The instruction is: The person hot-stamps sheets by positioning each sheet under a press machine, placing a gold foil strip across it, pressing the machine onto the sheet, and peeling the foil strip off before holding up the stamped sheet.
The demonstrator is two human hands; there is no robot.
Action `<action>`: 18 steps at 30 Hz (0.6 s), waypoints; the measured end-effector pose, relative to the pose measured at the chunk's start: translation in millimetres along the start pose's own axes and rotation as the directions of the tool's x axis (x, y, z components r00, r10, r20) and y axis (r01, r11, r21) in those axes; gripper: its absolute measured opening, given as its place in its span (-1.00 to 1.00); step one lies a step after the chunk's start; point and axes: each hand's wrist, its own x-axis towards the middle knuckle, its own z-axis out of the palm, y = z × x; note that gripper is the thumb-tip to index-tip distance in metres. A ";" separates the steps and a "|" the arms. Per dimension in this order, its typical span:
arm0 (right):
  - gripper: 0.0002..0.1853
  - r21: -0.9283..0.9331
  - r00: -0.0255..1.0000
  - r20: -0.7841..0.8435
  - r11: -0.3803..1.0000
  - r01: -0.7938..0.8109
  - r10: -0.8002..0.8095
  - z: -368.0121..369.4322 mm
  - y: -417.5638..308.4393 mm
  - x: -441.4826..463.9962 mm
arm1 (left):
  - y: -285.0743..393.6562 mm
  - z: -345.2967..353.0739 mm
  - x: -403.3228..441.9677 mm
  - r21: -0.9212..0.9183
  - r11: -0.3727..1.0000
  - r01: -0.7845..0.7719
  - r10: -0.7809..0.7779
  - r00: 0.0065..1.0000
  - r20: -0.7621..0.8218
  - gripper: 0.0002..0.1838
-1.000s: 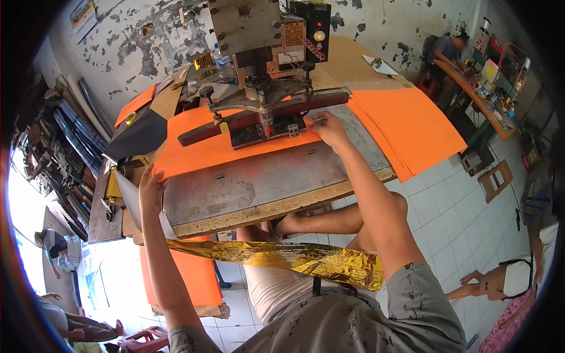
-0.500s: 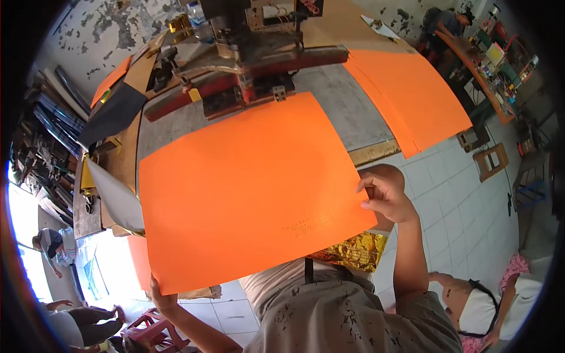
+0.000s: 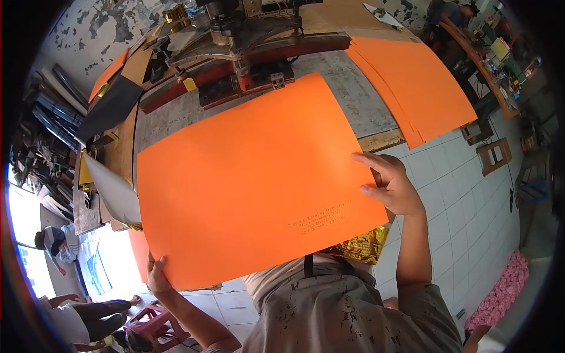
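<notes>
A large orange sheet point(image 3: 247, 188) is held up in front of my body, with several small lines of print near its lower right. My left hand point(image 3: 158, 275) grips its lower left corner. At the right edge, my right hand point(image 3: 391, 185) holds the sheet between thumb and fingers. Beyond the sheet's far edge stands a press with a red and black head point(image 3: 244, 73) over a grey metal plate point(image 3: 368, 112). A crinkled gold foil strip point(image 3: 368, 244) shows partly under the sheet, by my lap.
Orange sheets point(image 3: 418, 88) lie stacked right of the press. A black sheet point(image 3: 112, 112) and a curled grey sheet point(image 3: 112, 191) are at left. One person point(image 3: 453, 17) sits at a far right bench; others are at lower left, near a red stool point(image 3: 156, 323).
The orange sheet has come off the press plate and is now held near my body. Since half a second ago it has shifted slightly up and right, and the view has tilted down.
</notes>
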 end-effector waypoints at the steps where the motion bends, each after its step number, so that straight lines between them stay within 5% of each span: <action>1: -0.36 -0.077 1.000 0.010 0.997 0.005 -0.004 -3.8 4.7 -0.7 | 1.1 8.0 -0.5 0.008 1.000 -0.015 0.015 1.000 -0.015 -0.36; 6: -0.32 -0.030 0.998 -0.070 1.000 -0.005 0.002 -1.1 10.2 -9.2 | 16.2 33.4 -17.7 0.179 0.982 -0.064 0.076 0.995 -0.062 -0.33; 8: -0.33 0.029 0.994 -0.109 1.000 0.007 -0.004 -7.1 11.4 -18.2 | 23.1 48.8 -25.8 0.115 0.986 -0.124 0.118 0.991 0.065 -0.30; 12: -0.36 -0.323 0.985 -0.168 0.941 -0.099 0.046 -53.6 -8.7 -50.4 | 34.6 117.5 -36.7 -0.048 0.994 -0.098 0.108 0.957 0.270 -0.37; 16: -0.38 -0.436 0.919 -0.382 0.859 -0.268 0.093 -124.3 -19.7 -82.3 | 32.4 194.2 -31.4 0.212 0.944 -0.253 0.052 0.748 0.661 -0.72; 18: -0.36 -0.509 0.886 -0.460 0.801 -0.315 0.056 -177.2 -18.6 -83.1 | 41.5 270.3 -33.3 0.264 0.927 -0.267 -0.004 0.696 0.718 -0.68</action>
